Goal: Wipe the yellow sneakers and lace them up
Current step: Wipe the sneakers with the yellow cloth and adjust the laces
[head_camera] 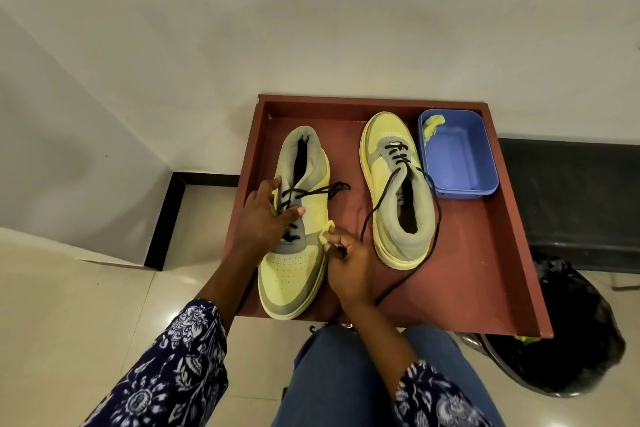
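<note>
Near-left sneaker (pixel 294 246), in tray (pixel 485 253), long axis near-to-far, toe nearest. Left hand (pixel 263 218) lay flat, steadying laces; right hand (pixel 346 267) fingers pinched cloth scrap (pixel 326 230) against its right flank.

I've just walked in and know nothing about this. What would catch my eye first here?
Two yellow sneakers in a red-brown tray on the floor, pointing opposite ways. The left hand rests on the left sneaker over its black laces, while the right hand pinches a small yellow cloth against its side. The right sneaker trails a long loose lace, beside a blue tub holding another yellow cloth in the tray's far right corner.
</note>
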